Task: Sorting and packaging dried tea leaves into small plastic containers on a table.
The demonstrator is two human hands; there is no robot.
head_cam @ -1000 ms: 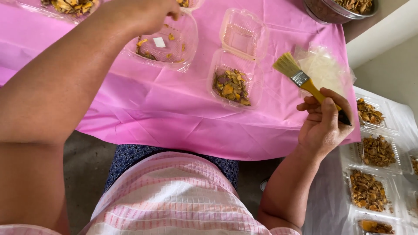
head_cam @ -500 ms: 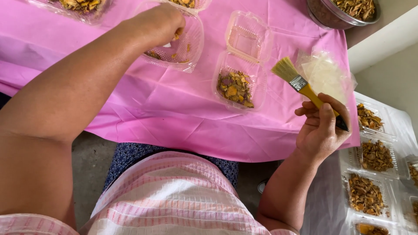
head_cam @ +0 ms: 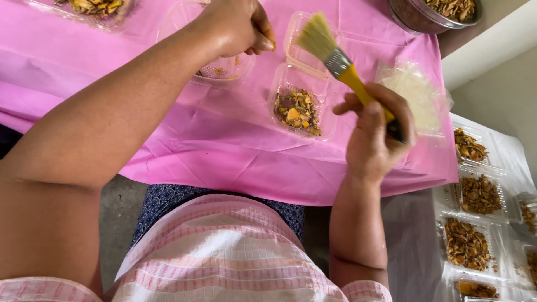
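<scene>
— How many brushes are seen, and where?

— One brush (head_cam: 335, 56), with pale bristles, a metal band and a yellow handle, is gripped in the right hand (head_cam: 376, 134), raised just right of the open clamshell (head_cam: 302, 84).

— And the left hand (head_cam: 238, 25)?

— It is closed, fingers curled, over a round clear tub (head_cam: 221, 70) left of the clamshell; whether anything is pinched cannot be told.

— The clamshell?

— One, of clear plastic, is set on the pink tabletop (head_cam: 196, 145); dried flakes lie in its near half.
</scene>
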